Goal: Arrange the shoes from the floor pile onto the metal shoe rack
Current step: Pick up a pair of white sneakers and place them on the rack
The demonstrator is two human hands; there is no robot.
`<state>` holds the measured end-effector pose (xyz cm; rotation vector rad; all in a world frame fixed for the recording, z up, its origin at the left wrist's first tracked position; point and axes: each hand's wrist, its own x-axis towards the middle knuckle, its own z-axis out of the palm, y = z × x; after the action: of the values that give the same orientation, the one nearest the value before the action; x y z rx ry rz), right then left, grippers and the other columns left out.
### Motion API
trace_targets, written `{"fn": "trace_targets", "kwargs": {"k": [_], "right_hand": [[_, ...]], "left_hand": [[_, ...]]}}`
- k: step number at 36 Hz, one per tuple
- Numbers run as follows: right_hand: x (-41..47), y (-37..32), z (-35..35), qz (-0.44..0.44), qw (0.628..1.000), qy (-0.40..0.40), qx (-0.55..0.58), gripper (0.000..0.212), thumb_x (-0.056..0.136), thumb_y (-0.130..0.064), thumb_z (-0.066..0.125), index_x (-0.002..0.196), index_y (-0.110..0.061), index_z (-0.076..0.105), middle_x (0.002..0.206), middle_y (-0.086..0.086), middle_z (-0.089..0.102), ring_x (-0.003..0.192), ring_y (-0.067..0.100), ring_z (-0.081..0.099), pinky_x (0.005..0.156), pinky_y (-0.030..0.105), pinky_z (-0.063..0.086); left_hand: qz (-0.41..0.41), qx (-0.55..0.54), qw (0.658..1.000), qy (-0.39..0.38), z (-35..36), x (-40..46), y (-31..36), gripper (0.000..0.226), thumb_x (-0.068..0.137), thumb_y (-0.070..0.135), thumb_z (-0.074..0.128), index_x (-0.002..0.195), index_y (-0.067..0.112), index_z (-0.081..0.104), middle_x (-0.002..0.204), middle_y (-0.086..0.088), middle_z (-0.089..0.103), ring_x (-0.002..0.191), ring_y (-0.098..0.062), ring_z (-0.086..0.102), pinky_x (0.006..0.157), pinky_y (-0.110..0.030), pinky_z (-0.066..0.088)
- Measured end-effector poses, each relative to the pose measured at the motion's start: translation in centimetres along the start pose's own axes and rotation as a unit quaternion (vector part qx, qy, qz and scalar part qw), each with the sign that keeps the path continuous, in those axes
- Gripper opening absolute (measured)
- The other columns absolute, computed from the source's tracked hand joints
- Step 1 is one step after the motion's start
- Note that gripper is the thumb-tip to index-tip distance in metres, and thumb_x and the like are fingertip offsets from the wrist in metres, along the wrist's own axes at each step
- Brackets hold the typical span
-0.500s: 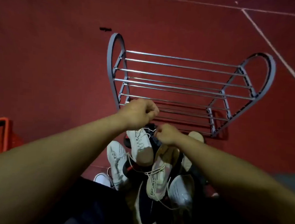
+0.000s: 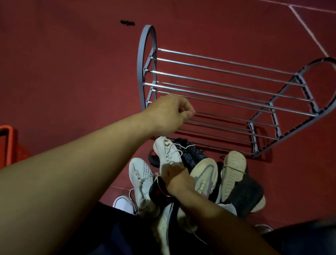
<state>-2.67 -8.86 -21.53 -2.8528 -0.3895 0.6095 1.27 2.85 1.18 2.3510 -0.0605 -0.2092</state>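
A: Fingers [image 2: 185, 110] of the left hand [image 2: 169, 114]: curled into a loose fist over the rack's lower bars; a thin lace may run from them, cannot tell. Right hand [image 2: 177, 180]: down in the pile, its fingers hidden, closed around the heel end of the white sneaker [image 2: 168, 152].

B: Location of item?

A: White sneaker: top of the floor pile [image 2: 199, 177], at 6 o'clock from the metal shoe rack [image 2: 232, 87], which carries no shoes yet.

B: Orientation?

A: Long axis runs 6 to 12 o'clock, leaning slightly to 11; toe toward the rack, upper facing up, laces loose.

B: Handling notes?

A: Judged light, soft upper, stiffer sole. Best held at the heel collar or pinched across the midfoot; trailing laces could snag neighbouring shoes.
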Motion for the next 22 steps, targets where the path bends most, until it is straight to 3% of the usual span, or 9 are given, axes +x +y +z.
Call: {"fn": "trace_targets", "kwargs": {"k": [3, 5, 7, 9, 12, 15, 17, 20, 22], "right_hand": [[1.2, -0.4, -3.5, -0.035, 0.997, -0.067, -0.030, 0.028, 0.086, -0.024, 0.047, 0.108, -0.018, 0.064, 0.119, 0.009, 0.066, 0.107, 0.031, 0.063, 0.080, 0.034, 0.051], [1.9, -0.3, -7.3, -0.073, 0.993, -0.077, -0.051, 0.032, 0.085, -0.033, 0.047, 0.111, -0.020, 0.061, 0.119, 0.007, 0.066, 0.105, 0.030, 0.064, 0.079, 0.033, 0.048], [2.1, 0.0, -11.6, -0.150, 0.979, -0.073, -0.119, 0.023, 0.086, -0.037, 0.053, 0.103, -0.022, 0.058, 0.111, 0.006, 0.066, 0.100, 0.030, 0.064, 0.072, 0.033, 0.047], [1.9, 0.4, -15.5, -0.240, 0.945, -0.050, -0.217, 0.007, 0.087, -0.029, 0.057, 0.093, -0.027, 0.055, 0.107, 0.002, 0.064, 0.096, 0.028, 0.062, 0.065, 0.032, 0.041], [1.2, 1.4, -19.2, -0.369, 0.884, 0.010, -0.288, 0.005, 0.093, -0.027, 0.051, 0.096, -0.026, 0.054, 0.102, -0.003, 0.060, 0.094, 0.024, 0.055, 0.057, 0.031, 0.033], [0.1, 2.8, -20.3, -0.512, 0.818, 0.069, -0.253, 0.013, 0.088, -0.021, 0.043, 0.097, -0.025, 0.053, 0.098, -0.005, 0.060, 0.092, 0.023, 0.054, 0.047, 0.029, 0.034], [-0.5, 3.8, -20.2, -0.558, 0.793, 0.085, -0.227, 0.014, 0.087, -0.015, 0.050, 0.096, -0.026, 0.051, 0.100, -0.005, 0.062, 0.096, 0.024, 0.056, 0.042, 0.032, 0.044], [-1.5, 4.5, -20.2, -0.603, 0.767, 0.103, -0.193, 0.014, 0.090, -0.008, 0.058, 0.095, -0.021, 0.057, 0.104, -0.002, 0.065, 0.105, 0.027, 0.056, 0.052, 0.040, 0.053], [-1.9, 4.8, -20.5, -0.637, 0.741, 0.117, -0.179, 0.018, 0.097, -0.004, 0.048, 0.092, -0.013, 0.063, 0.102, 0.004, 0.067, 0.105, 0.030, 0.059, 0.062, 0.042, 0.055]], "left_hand": [[-0.021, 0.006, 0.999, -0.041, -0.4, -0.2, -0.6, 0.019, 0.099, 0.031, 0.053, 0.110, 0.023, 0.067, 0.079, 0.016, 0.058, 0.070, 0.001, 0.055, 0.061, -0.017, 0.041], [-0.033, 0.015, 0.998, -0.061, -0.8, -0.4, -0.8, 0.019, 0.100, 0.027, 0.053, 0.111, 0.020, 0.066, 0.078, 0.016, 0.058, 0.068, 0.000, 0.055, 0.060, -0.017, 0.041], [-0.043, 0.035, 0.996, -0.075, -1.3, -0.6, -0.9, 0.021, 0.100, 0.023, 0.051, 0.116, 0.018, 0.065, 0.085, 0.012, 0.062, 0.074, -0.005, 0.060, 0.062, -0.019, 0.044], [-0.052, 0.089, 0.991, -0.082, -1.7, -0.8, -1.0, 0.025, 0.098, 0.018, 0.050, 0.120, 0.019, 0.063, 0.100, 0.006, 0.067, 0.089, -0.014, 0.065, 0.070, -0.023, 0.049], [-0.060, 0.181, 0.979, -0.069, -1.8, -1.3, -1.4, 0.035, 0.093, 0.008, 0.048, 0.124, 0.018, 0.062, 0.121, -0.003, 0.066, 0.108, -0.024, 0.062, 0.085, -0.028, 0.049], [-0.083, 0.224, 0.965, -0.112, -1.5, -1.8, -2.2, 0.040, 0.089, 0.003, 0.047, 0.127, 0.009, 0.059, 0.127, -0.013, 0.063, 0.112, -0.032, 0.060, 0.092, -0.038, 0.052], [-0.111, 0.205, 0.957, -0.174, -1.4, -2.1, -2.8, 0.048, 0.089, 0.006, 0.051, 0.137, 0.006, 0.049, 0.139, -0.016, 0.054, 0.118, -0.030, 0.055, 0.098, -0.039, 0.048], [-0.165, 0.125, 0.937, -0.281, -0.8, -2.5, -3.8, 0.079, 0.086, 0.014, 0.064, 0.154, 0.016, 0.024, 0.158, -0.007, 0.032, 0.140, -0.027, 0.035, 0.113, -0.042, 0.034], [-0.163, 0.082, 0.927, -0.327, -0.2, -2.9, -4.1, 0.086, 0.081, 0.016, 0.072, 0.153, 0.022, 0.026, 0.153, -0.002, 0.040, 0.140, -0.027, 0.038, 0.113, -0.040, 0.036]]}}
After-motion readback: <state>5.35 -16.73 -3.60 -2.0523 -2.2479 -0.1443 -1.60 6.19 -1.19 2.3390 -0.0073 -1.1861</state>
